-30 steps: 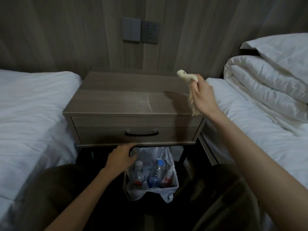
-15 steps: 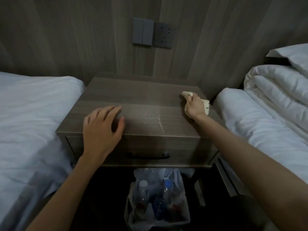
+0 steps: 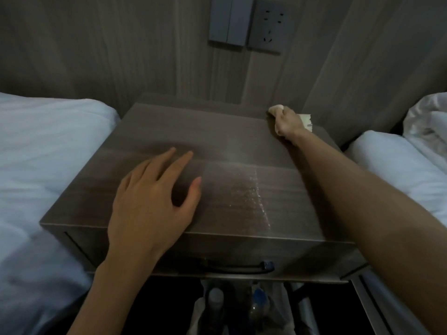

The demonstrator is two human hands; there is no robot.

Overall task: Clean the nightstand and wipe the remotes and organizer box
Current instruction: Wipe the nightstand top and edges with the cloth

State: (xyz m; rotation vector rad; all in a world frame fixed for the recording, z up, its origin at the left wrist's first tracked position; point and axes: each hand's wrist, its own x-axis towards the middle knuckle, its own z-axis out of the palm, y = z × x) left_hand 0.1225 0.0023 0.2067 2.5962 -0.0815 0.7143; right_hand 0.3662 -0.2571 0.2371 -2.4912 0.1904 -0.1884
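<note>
- Nightstand point(image 3: 169, 131) of grey-brown wood stands in the middle, between two beds, with its back at the panelled wall.
- Left hand point(image 3: 154, 204) is over the near left part of the top, palm down, fingers straight and spread. It holds nothing. Whether the palm really touches the wood, I cannot tell.
- Right hand point(image 3: 287, 122) is at the far right corner of the top. Its fingers are curled round a pale cloth point(image 3: 306, 118) and hold it down on the wood. Ends of the cloth come out on both sides of the fist.
- A wet, shiny streak point(image 3: 254, 189) lies on the near half of the top, right of the left hand, with small drops along its right edge.
- The drawer handle point(image 3: 237, 268), dark and curved, is on the near front of the nightstand.
- Under the nightstand is a white bag point(image 3: 198, 308) with plastic bottles point(image 3: 216, 298) in it.
- The left bed point(image 3: 48, 146) and the right bed point(image 3: 391, 160) both have white sheets.
- On the wall, above the nightstand, a switch point(image 3: 229, 20) sits just left of a socket point(image 3: 271, 25).
</note>
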